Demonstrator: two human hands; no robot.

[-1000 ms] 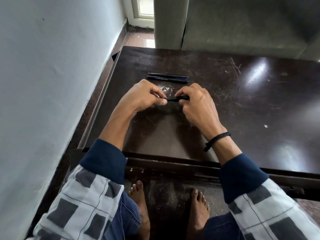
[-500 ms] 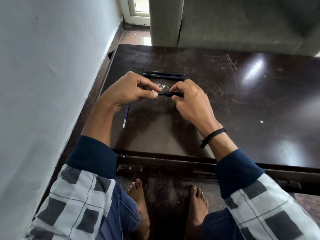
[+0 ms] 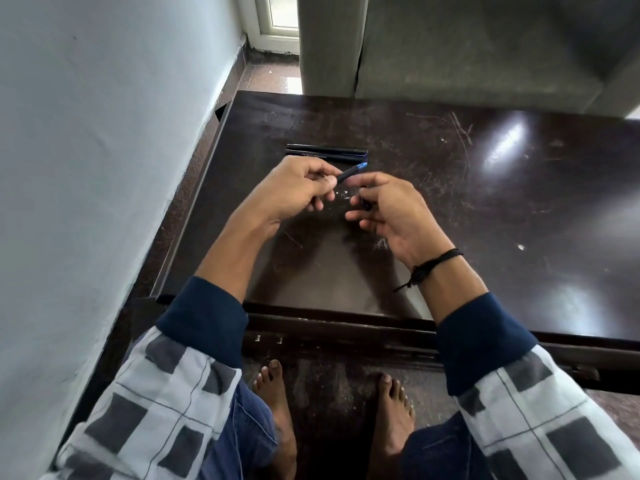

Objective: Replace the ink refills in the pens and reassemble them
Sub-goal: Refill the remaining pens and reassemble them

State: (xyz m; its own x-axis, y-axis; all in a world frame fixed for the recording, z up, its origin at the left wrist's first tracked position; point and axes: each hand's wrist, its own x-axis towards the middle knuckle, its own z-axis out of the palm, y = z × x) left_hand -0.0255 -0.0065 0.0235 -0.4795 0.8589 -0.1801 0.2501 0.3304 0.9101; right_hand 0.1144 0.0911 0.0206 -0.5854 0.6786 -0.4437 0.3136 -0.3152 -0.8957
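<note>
On table [image 3: 485,220] two pens [image 3: 325,153]; third pen [image 3: 351,172], left hand [image 3: 294,192].

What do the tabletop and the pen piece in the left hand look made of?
Tabletop: dark wood or laminate with a glossy finish; it mirrors glare and shows pale scratches. Pen piece, pinched by the left hand: likely plastic, matte black with a blue end; too small to be sure.
</note>
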